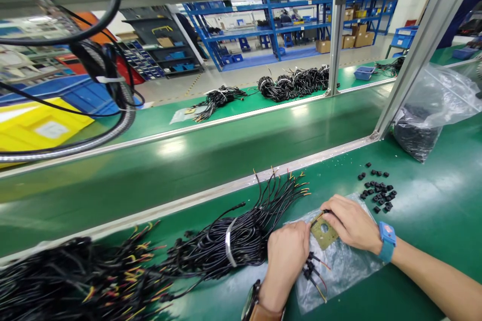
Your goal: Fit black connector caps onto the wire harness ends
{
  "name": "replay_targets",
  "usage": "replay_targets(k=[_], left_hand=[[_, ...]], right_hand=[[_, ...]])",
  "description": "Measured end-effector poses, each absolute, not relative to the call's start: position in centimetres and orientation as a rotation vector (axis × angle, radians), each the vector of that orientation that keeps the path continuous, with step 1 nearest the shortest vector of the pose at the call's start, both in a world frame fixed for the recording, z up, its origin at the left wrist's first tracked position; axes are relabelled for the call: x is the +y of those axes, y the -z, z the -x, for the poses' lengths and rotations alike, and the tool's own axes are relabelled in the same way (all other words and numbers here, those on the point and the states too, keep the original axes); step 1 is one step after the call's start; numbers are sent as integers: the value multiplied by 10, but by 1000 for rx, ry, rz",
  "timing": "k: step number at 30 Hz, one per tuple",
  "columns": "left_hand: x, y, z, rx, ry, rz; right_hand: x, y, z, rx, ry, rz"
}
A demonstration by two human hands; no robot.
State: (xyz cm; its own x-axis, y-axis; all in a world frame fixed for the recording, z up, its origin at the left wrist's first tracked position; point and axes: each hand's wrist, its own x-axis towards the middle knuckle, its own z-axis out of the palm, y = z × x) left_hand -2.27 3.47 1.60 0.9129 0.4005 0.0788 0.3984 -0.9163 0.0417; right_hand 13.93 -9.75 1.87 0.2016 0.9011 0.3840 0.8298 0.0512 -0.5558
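Both hands meet over a small olive-green square plate (324, 233) with holes, lying on a clear plastic bag (341, 261) on the green bench. My left hand (286, 257) is closed, its fingertips at the plate's left edge, and thin black wires with red and yellow leads (314, 272) trail out beneath it. My right hand (352, 221), with a blue wristband, is closed in a pinch on a small black part at the plate's top corner. A tied bundle of black wire harnesses (241, 233) lies just left of my left hand.
A scatter of small black connectors (377, 191) lies right of my hands. A plastic bag of black parts (417, 133) leans by a slanted aluminium post (414, 55). More harnesses heap at lower left (75, 281). A green conveyor belt (188, 160) runs behind, with wire bundles beyond.
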Motion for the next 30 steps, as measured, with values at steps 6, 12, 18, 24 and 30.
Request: replay_targets(k=[6,12,18,24,30], left_hand=[[34,-15,21,681,-115,-3041],[32,-19,25,593,-219,-3023],[28,-23,28,543,-363,-2992],[27,-22,30,514,-809,-2670],[26,-21,30,490,-913,-2615]], right_hand=[[-98,-17,-140,-1605,-146,1794],[-97,-16,-141,-1542,-114,1782],[-97,-20,-146,-1451,-115,1736],[-97,-16,-155,-1146,-310,1707],[-97,-16,-156,-1002,-604,1517]])
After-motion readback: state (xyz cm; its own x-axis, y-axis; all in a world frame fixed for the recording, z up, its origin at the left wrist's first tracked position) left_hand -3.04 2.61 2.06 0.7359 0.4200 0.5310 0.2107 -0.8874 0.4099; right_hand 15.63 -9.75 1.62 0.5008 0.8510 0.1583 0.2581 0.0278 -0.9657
